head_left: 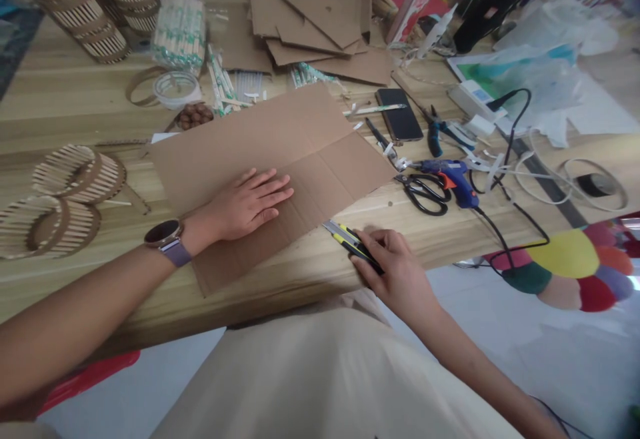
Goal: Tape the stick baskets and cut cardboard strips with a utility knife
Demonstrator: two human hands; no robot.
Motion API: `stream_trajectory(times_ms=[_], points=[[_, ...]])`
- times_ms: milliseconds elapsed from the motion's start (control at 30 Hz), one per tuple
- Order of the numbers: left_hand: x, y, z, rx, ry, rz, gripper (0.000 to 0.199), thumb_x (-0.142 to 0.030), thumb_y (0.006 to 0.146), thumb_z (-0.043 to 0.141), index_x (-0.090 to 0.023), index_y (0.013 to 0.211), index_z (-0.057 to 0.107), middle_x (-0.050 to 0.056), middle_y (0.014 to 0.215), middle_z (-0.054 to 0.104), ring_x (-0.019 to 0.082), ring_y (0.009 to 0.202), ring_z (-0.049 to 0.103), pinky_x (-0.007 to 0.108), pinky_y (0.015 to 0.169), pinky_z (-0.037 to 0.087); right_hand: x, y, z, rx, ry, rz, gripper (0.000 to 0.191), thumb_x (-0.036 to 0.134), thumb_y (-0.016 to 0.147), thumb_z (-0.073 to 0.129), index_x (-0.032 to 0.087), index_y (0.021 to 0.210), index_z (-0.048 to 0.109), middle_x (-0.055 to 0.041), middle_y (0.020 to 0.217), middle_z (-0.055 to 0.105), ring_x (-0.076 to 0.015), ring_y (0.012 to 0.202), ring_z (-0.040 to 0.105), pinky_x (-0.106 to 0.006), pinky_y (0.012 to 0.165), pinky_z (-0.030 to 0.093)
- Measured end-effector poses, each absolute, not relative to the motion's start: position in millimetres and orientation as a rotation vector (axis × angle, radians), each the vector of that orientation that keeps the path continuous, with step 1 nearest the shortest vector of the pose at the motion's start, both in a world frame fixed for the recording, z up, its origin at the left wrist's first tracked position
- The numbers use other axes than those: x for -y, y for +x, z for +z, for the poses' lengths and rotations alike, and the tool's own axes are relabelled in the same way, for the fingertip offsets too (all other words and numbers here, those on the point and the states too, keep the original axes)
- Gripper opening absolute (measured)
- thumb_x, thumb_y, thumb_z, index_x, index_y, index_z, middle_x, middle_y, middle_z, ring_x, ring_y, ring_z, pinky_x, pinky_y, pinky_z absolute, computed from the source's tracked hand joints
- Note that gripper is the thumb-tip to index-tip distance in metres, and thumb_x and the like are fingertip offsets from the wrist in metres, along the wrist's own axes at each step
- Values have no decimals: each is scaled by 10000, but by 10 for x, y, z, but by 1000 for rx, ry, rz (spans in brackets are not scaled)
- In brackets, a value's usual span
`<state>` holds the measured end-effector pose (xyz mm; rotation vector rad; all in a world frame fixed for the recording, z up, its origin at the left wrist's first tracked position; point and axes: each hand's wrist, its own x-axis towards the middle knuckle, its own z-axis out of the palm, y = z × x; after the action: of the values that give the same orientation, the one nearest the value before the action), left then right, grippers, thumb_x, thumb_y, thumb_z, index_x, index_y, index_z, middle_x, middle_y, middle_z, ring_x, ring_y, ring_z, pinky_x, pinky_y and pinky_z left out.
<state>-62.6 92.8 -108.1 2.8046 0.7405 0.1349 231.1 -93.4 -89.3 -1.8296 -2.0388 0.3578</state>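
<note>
A creased sheet of brown cardboard lies flat on the wooden table. My left hand, with a watch on its wrist, rests on the sheet with its fingers spread. In my right hand is a yellow and black box cutter, the fingers wrapped round its handle. Its blade points at the cardboard's near right edge; whether it touches the edge I cannot tell.
Scissors, a blue glue gun, pliers and a phone lie right of the sheet. Behind it are stacked cardboard pieces and a bag of wrapped sticks. Slatted rings stand at left. Cords trail off the right side.
</note>
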Motion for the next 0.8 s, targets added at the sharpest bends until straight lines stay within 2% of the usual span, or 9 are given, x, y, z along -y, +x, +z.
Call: stream_trajectory(times_ms=[300,500,667,800], points=[[-933,-619,-1089,-743,2781,148,533,-475,1072,270,-297,1540,453,30,1623,405,286,1535,313,558,1259,194,1024,2269,-898,2027,-1839,394,433,350,987,522,190,1379,610,-129,1038,614,-291,970,587,-469,841,553],[-942,-618,-1112,-738,2795,150,568,-498,1075,220,-272,1536,462,41,1624,405,297,1533,312,566,1256,190,1051,2190,-885,2050,-1831,375,424,345,992,515,172,1364,623,-131,1023,610,-292,965,591,-466,842,554],[-939,-614,-1107,-739,2796,135,561,-507,1074,213,-303,1540,451,18,1629,401,285,1537,303,546,1259,186,1061,2128,-898,2036,-1850,322,423,337,987,519,194,1374,614,-122,1023,601,-284,934,587,-459,818,554],[-932,-602,-1088,-738,2795,153,552,-483,1076,235,-280,1535,463,34,1626,405,293,1529,320,550,1257,186,1048,2102,-898,2078,-1825,304,417,339,986,523,149,1340,634,-132,1012,594,-289,943,582,-453,827,551]])
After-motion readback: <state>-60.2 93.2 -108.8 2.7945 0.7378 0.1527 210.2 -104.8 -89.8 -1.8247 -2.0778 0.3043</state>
